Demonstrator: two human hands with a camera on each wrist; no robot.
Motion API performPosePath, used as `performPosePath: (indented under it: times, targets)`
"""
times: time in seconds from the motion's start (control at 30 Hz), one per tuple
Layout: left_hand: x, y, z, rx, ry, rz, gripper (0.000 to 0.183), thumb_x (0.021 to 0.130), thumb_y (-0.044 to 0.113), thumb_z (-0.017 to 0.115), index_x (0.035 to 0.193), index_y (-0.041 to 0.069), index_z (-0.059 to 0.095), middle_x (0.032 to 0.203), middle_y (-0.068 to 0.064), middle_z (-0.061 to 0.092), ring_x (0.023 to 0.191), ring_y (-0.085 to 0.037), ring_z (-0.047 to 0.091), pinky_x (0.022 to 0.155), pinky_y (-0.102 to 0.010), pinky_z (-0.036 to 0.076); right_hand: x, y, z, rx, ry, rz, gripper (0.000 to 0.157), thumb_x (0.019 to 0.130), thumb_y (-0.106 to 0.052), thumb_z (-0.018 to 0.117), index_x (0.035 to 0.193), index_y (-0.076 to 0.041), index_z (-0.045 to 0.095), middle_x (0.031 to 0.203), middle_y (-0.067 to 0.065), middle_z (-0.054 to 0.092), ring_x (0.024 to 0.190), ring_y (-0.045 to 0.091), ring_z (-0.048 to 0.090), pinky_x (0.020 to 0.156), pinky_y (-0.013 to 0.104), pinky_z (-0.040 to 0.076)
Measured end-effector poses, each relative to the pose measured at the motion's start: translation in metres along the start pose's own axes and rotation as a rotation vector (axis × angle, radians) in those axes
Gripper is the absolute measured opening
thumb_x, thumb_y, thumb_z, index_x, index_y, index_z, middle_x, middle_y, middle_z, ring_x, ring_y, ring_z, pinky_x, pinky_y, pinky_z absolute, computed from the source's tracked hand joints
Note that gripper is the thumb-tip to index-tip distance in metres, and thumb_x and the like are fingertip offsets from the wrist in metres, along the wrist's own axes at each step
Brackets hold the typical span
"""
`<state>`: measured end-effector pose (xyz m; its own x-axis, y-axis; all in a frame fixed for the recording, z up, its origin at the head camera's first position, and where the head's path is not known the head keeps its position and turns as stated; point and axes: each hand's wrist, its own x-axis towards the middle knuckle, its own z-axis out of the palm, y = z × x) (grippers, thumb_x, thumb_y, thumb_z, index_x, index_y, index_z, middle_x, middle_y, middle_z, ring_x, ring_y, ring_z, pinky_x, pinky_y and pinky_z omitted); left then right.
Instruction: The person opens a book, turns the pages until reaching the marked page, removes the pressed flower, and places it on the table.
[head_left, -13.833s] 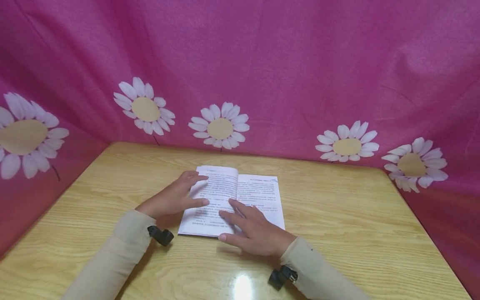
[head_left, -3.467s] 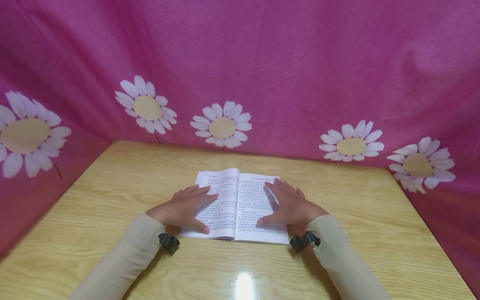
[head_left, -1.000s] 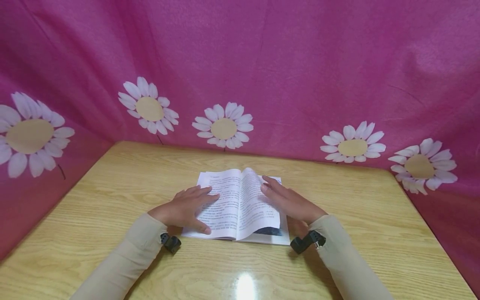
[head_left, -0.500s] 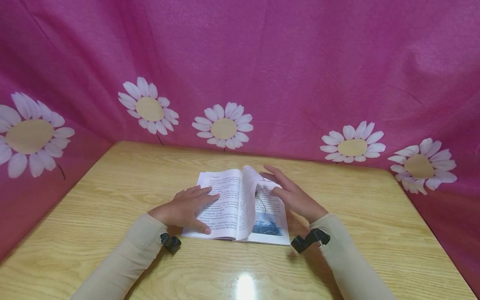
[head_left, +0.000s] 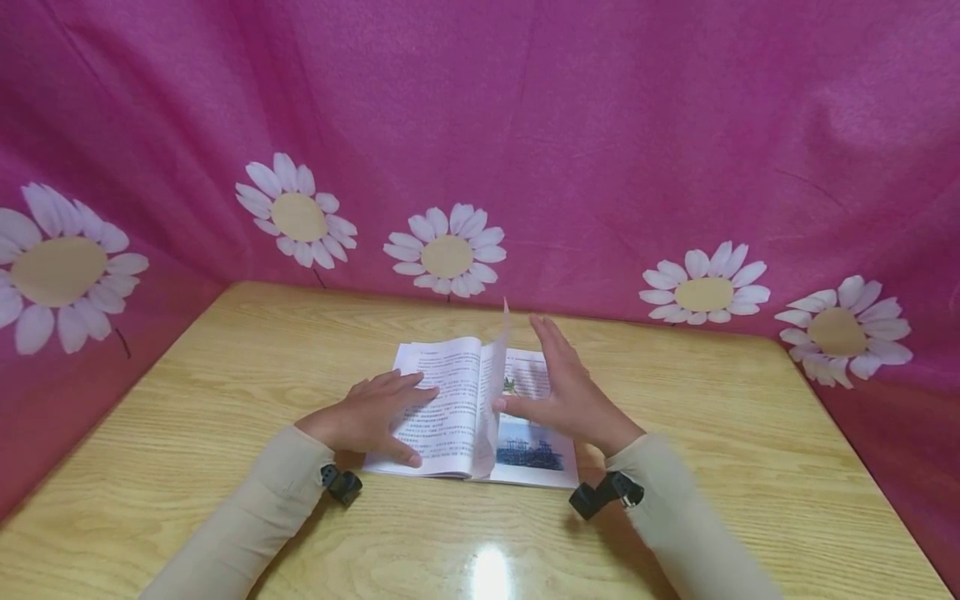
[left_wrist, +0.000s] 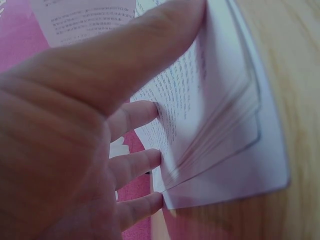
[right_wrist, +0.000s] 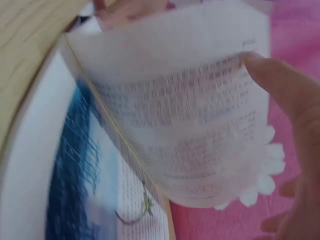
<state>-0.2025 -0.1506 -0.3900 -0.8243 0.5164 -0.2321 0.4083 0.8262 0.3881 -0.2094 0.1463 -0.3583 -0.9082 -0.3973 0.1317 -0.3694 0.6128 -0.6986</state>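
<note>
An open book (head_left: 442,362) lies on the wooden table (head_left: 720,450), printed text on its left side. My left hand (head_left: 367,418) rests on the left page with fingers spread, thumb near the lower edge. In the left wrist view its fingertips (left_wrist: 152,159) sit along the outer edges of the pages. One page (head_left: 489,408) stands nearly upright at the middle of the book. My right hand (head_left: 576,398), fingers straight, has its thumb (right_wrist: 280,85) against the raised page's outer edge. Under that page, the right side shows a blue picture (head_left: 528,450) and a small green plant picture.
A pink curtain (head_left: 570,150) with large white daisies (head_left: 446,255) hangs behind and at both sides of the table. Small black wrist cameras (head_left: 341,485) sit on both beige sleeves (head_left: 247,508). A bright light reflection shows on the table in front.
The right-hand page has risen from lying flat to nearly upright, uncovering the blue picture beneath. My right hand has shifted, its thumb now at that page. The left hand has stayed put this last second.
</note>
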Motion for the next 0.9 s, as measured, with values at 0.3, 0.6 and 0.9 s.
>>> performPosePath:
  times: [0.3, 0.6, 0.9]
  targets:
    - [-0.002, -0.006, 0.001, -0.048, 0.036, 0.019, 0.094, 0.071, 0.054, 0.079, 0.150, 0.025, 0.037, 0.156, -0.020, 0.019, 0.142, -0.039, 0.016, 0.110, -0.061, 0.016, -0.006, -0.018, 0.020, -0.125, -0.064, 0.035, 0.088, 0.070, -0.069, 0.072, 0.135, -0.013, 0.051, 0.131, 0.006, 0.057, 0.119, 0.024, 0.053, 0.096, 0.048, 0.044]
    - [-0.003, -0.016, -0.006, -0.117, 0.040, 0.026, 0.080, 0.084, 0.061, 0.063, 0.149, 0.024, 0.038, 0.155, -0.013, 0.027, 0.141, -0.036, 0.024, 0.109, -0.063, 0.021, -0.009, -0.025, 0.031, -0.071, -0.163, -0.083, 0.063, 0.080, -0.061, 0.068, 0.127, -0.020, 0.059, 0.122, -0.001, 0.064, 0.115, 0.017, 0.059, 0.096, 0.038, 0.046]
    - [-0.003, -0.038, -0.017, -0.587, 0.049, -0.077, 0.061, 0.098, 0.065, 0.021, 0.151, 0.037, 0.029, 0.157, 0.011, 0.025, 0.147, -0.022, 0.008, 0.113, -0.061, 0.007, -0.014, -0.022, 0.040, -0.083, -0.219, -0.161, 0.060, 0.089, -0.055, 0.062, 0.132, -0.015, 0.056, 0.127, 0.001, 0.062, 0.117, 0.015, 0.056, 0.100, 0.036, 0.043]
